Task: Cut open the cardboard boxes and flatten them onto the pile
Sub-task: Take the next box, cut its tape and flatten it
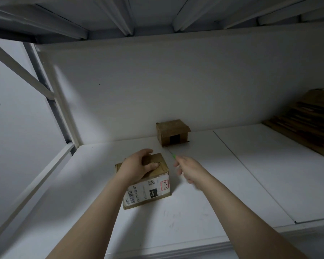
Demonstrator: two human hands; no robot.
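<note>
A small taped cardboard box (151,189) with a white shipping label stands on the white shelf (204,202) in front of me. My left hand (138,165) rests on its top, fingers curled over the far edge and thumb on the flaps. To the right of the box, my right hand (188,168) holds a green-handled cutter (173,156), whose thin blade points away from me. The hand is blurred. A second small cardboard box (172,132) stands further back against the wall. A pile of flattened cardboard (307,122) lies at the right.
The shelf sits inside a white metal rack, with an upright post (64,113) at the left and a low shelf underside (157,14) overhead. A seam (251,172) runs across the shelf surface between the boxes and the pile.
</note>
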